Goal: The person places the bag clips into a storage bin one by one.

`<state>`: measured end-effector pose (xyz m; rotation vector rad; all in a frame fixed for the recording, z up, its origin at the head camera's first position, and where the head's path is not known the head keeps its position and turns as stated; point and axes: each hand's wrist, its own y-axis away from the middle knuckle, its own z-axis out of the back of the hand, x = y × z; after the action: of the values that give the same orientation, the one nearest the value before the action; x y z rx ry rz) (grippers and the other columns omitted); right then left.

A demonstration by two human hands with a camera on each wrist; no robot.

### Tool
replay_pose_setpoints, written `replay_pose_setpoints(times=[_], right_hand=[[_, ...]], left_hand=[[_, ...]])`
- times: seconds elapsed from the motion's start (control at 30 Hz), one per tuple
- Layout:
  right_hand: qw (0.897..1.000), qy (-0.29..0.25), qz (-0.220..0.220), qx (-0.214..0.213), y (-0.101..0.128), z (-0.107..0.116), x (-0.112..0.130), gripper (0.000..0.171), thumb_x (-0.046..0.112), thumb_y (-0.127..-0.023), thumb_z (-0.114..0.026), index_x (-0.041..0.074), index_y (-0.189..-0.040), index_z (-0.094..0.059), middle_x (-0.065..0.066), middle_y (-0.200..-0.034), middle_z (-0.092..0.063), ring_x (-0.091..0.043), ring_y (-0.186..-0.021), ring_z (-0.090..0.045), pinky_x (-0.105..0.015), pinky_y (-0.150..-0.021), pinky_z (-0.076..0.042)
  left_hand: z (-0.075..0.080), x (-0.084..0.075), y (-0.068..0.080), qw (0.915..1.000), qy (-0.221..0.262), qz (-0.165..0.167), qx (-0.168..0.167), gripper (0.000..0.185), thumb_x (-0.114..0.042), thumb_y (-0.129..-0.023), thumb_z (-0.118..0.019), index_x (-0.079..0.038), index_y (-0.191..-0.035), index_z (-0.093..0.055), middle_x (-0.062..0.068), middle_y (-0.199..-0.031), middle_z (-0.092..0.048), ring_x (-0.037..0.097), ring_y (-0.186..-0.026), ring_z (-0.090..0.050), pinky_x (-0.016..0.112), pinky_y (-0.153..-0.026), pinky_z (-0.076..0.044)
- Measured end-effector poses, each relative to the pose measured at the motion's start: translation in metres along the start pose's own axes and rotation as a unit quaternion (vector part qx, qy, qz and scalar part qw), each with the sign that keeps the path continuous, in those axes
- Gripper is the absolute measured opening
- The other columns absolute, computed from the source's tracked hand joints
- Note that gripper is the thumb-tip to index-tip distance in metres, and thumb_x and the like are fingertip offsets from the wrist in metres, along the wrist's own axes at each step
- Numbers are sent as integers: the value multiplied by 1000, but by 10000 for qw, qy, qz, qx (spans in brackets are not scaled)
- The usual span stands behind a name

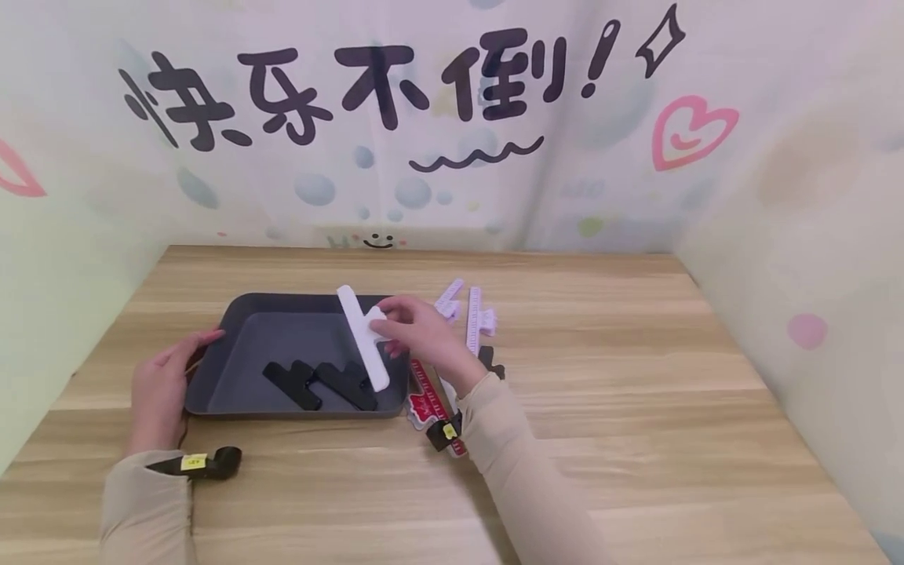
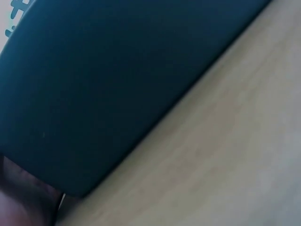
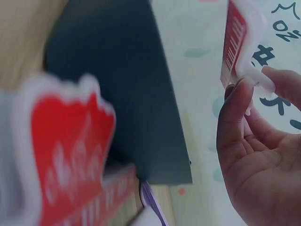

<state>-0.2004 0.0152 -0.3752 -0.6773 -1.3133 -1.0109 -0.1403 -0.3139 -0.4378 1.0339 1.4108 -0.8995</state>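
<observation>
My right hand (image 1: 431, 337) pinches a bag clip (image 1: 362, 337) by its handle, over the right part of a dark baking pan (image 1: 297, 414). The clip's white side faces the head camera; red with white marks shows on its other side in the right wrist view. My left hand (image 1: 157, 392) holds the pan at its left wall, fingertips at the rim. Two black bag clips (image 1: 289, 384) lie side by side inside the pan, the right one partly behind the white clip. In the left wrist view, the pan's outer wall (image 2: 117, 80) covers most of the picture.
To the right of the pan lie a red clip (image 1: 429, 392), two purple clips (image 1: 473, 318) and a black clip (image 1: 487, 359), partly hidden by my right arm. A printed cloth (image 1: 452, 196) stands behind the wooden table (image 1: 636, 408).
</observation>
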Motion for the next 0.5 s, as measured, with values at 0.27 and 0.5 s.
replay_pose_setpoints(times=[0.27,0.5], right_hand=[[9964,-839,125,81,-8,-21,-1,33,18,-81,-66,10,-110,-52,-11,-88,-57,-24,-66,-63,-43,-68,-50],[9929,-1171,176,100,-11,-39,-1,24,18,-81,-66,9,-101,-57,-10,-85,-59,-23,-67,-64,-37,-67,-51]], left_hand=[[0,-3,-3,9993,-210,226,-209,44,-36,-85,-58,3,-105,-63,-6,-111,-62,8,-115,-43,10,-78,-38],[-3,-2,-3,9985,-401,235,-285,47,-39,-86,-56,6,-92,-66,-9,-110,-61,9,-118,-40,9,-78,-38]])
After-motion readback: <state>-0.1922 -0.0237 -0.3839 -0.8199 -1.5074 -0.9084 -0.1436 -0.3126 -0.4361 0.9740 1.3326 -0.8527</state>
